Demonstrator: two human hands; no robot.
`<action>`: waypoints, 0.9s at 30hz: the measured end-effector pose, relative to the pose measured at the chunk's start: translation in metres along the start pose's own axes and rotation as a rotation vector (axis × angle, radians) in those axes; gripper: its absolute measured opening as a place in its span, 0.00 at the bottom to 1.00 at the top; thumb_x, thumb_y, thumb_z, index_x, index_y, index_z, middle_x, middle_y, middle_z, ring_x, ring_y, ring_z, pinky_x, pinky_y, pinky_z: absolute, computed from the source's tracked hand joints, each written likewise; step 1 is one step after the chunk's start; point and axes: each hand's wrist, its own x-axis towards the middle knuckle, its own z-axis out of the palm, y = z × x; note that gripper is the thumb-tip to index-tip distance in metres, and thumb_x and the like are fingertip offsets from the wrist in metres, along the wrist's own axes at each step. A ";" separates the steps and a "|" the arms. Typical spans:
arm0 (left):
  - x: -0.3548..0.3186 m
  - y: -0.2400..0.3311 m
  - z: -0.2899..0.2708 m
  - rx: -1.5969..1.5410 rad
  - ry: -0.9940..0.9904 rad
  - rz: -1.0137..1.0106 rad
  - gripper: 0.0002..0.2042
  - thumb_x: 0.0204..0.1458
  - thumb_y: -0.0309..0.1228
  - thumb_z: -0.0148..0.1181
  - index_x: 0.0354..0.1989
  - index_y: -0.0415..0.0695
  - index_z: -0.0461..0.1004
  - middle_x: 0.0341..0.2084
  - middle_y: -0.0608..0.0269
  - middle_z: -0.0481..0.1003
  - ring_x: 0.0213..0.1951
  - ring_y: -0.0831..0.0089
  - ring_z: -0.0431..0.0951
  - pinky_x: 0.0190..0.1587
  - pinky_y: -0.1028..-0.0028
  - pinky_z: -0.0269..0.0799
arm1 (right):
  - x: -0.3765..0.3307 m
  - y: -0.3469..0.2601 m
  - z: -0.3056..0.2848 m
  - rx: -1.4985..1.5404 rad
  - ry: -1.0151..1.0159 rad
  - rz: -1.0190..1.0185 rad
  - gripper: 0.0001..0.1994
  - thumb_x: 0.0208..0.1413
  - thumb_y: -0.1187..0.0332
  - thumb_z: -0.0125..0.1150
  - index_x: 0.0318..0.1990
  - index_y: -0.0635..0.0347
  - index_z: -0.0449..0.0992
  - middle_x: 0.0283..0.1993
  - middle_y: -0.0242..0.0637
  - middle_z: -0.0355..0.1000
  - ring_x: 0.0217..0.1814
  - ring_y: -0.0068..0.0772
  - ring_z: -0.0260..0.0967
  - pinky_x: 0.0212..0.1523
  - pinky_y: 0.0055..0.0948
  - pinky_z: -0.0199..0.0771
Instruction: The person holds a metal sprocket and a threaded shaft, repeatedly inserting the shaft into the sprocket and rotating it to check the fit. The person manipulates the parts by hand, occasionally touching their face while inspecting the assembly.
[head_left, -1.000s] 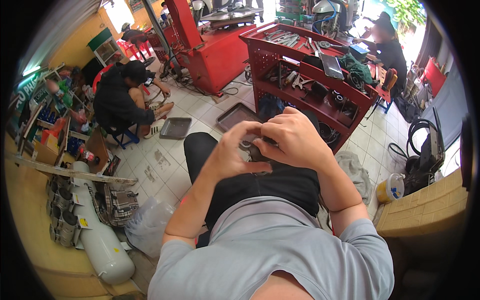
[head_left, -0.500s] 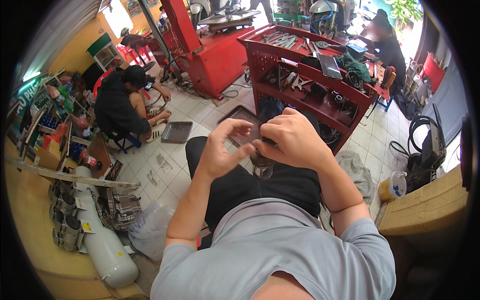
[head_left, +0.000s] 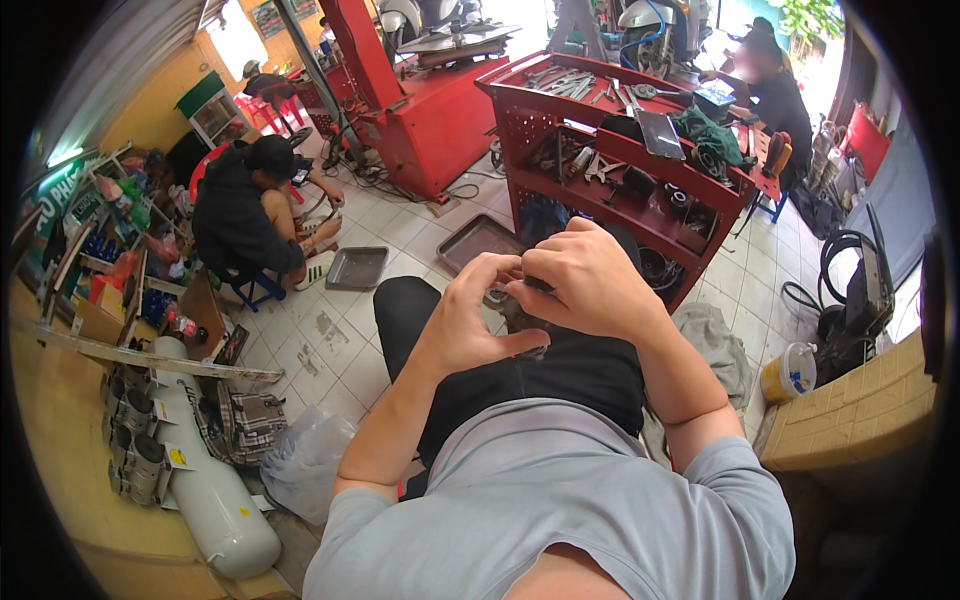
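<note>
Over my lap, a small dark metal part (head_left: 518, 318) with a rounded lower end sits between my two hands. My right hand (head_left: 585, 275) is closed round its upper end, knuckles up, and covers much of it. From the left, my left hand (head_left: 468, 318) curves about the same part. Its thumb lies on the lower end, while its fingertips meet the right fingers above. What exact kind of part this is, I cannot make out.
Past my knees stand a red tool cart (head_left: 620, 170) with wrenches and a metal tray (head_left: 480, 240) on the tiles. Another tray (head_left: 357, 268) lies near a crouching person (head_left: 250, 215). A white bucket (head_left: 790, 373) is on the right, a grey cylinder (head_left: 215, 500) on the left.
My left hand has moved in to the right, its thumb now on the metal part's lower end and its fingertips against my right hand. The right hand stays closed in place.
</note>
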 end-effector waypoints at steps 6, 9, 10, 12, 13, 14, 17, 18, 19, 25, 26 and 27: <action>-0.003 -0.006 0.002 -0.081 -0.034 -0.036 0.32 0.31 0.34 0.78 0.48 0.40 0.70 0.38 0.57 0.75 0.42 0.66 0.76 0.48 0.68 0.71 | 0.000 0.000 0.002 -0.001 0.015 -0.016 0.12 0.51 0.60 0.60 0.22 0.57 0.76 0.19 0.34 0.71 0.24 0.36 0.68 0.35 0.33 0.60; -0.002 -0.009 0.000 -0.073 -0.057 -0.007 0.32 0.32 0.34 0.78 0.48 0.39 0.71 0.39 0.57 0.75 0.42 0.67 0.77 0.48 0.69 0.71 | -0.001 0.001 0.001 -0.019 0.000 -0.019 0.12 0.51 0.60 0.60 0.22 0.57 0.76 0.18 0.34 0.70 0.24 0.37 0.69 0.35 0.33 0.61; -0.001 -0.011 -0.002 -0.060 -0.062 0.013 0.31 0.32 0.33 0.78 0.48 0.39 0.71 0.40 0.57 0.75 0.42 0.67 0.77 0.47 0.69 0.72 | -0.001 0.001 0.002 -0.017 0.003 -0.018 0.12 0.51 0.60 0.60 0.22 0.57 0.76 0.18 0.34 0.70 0.24 0.37 0.69 0.35 0.33 0.61; 0.001 -0.019 -0.007 -0.021 -0.040 0.048 0.27 0.36 0.32 0.75 0.47 0.40 0.71 0.39 0.57 0.75 0.41 0.67 0.77 0.46 0.69 0.72 | -0.001 0.002 0.003 -0.035 0.011 -0.016 0.12 0.51 0.60 0.60 0.21 0.57 0.75 0.18 0.34 0.70 0.24 0.37 0.69 0.35 0.33 0.61; 0.002 -0.029 -0.012 0.007 -0.013 0.063 0.24 0.39 0.31 0.73 0.46 0.40 0.72 0.39 0.57 0.76 0.41 0.67 0.77 0.46 0.69 0.72 | -0.001 0.002 0.003 -0.053 0.016 -0.016 0.13 0.51 0.61 0.60 0.21 0.57 0.74 0.18 0.34 0.70 0.24 0.37 0.69 0.35 0.33 0.61; 0.002 -0.040 -0.017 0.035 0.014 0.078 0.21 0.43 0.30 0.71 0.46 0.40 0.72 0.38 0.57 0.76 0.40 0.67 0.78 0.45 0.69 0.72 | 0.000 0.003 0.004 -0.071 0.020 -0.016 0.13 0.51 0.61 0.60 0.20 0.57 0.74 0.18 0.34 0.69 0.25 0.37 0.69 0.35 0.33 0.61; 0.002 -0.076 -0.031 0.229 0.457 -0.194 0.07 0.56 0.28 0.58 0.41 0.39 0.74 0.29 0.62 0.77 0.35 0.73 0.77 0.43 0.73 0.72 | 0.001 0.007 0.005 -0.101 0.055 -0.023 0.13 0.51 0.61 0.60 0.19 0.57 0.72 0.18 0.33 0.68 0.25 0.37 0.69 0.35 0.34 0.62; 0.004 -0.082 -0.040 -0.074 0.514 -0.265 0.06 0.58 0.26 0.55 0.39 0.37 0.73 0.33 0.63 0.76 0.38 0.77 0.76 0.44 0.78 0.71 | 0.001 0.006 0.005 -0.107 0.078 -0.012 0.14 0.51 0.61 0.60 0.19 0.58 0.71 0.17 0.33 0.67 0.24 0.37 0.69 0.35 0.33 0.62; 0.003 -0.086 -0.041 -0.139 0.525 -0.236 0.05 0.59 0.26 0.54 0.39 0.37 0.73 0.33 0.64 0.76 0.37 0.77 0.76 0.44 0.79 0.70 | 0.002 0.007 0.005 -0.115 0.083 -0.014 0.14 0.51 0.61 0.60 0.19 0.58 0.71 0.17 0.33 0.67 0.24 0.37 0.69 0.35 0.33 0.62; -0.002 -0.049 -0.021 -0.149 0.223 -0.142 0.12 0.55 0.34 0.60 0.41 0.38 0.75 0.33 0.62 0.76 0.38 0.76 0.75 0.43 0.75 0.70 | 0.000 0.008 -0.001 -0.097 0.036 -0.002 0.14 0.51 0.60 0.61 0.20 0.58 0.73 0.17 0.33 0.68 0.24 0.36 0.69 0.35 0.32 0.62; -0.003 -0.039 -0.019 -0.125 0.161 -0.105 0.16 0.51 0.37 0.64 0.42 0.38 0.74 0.34 0.60 0.76 0.39 0.73 0.75 0.44 0.73 0.69 | 0.000 0.006 -0.001 -0.067 0.042 -0.010 0.14 0.51 0.59 0.61 0.20 0.58 0.73 0.18 0.33 0.69 0.24 0.36 0.69 0.34 0.32 0.62; -0.003 -0.029 -0.017 -0.099 0.101 -0.066 0.21 0.47 0.41 0.67 0.43 0.38 0.74 0.35 0.59 0.75 0.41 0.71 0.75 0.44 0.71 0.69 | 0.000 0.004 -0.001 -0.038 0.049 -0.021 0.14 0.51 0.59 0.61 0.20 0.57 0.74 0.18 0.33 0.69 0.24 0.36 0.68 0.34 0.32 0.62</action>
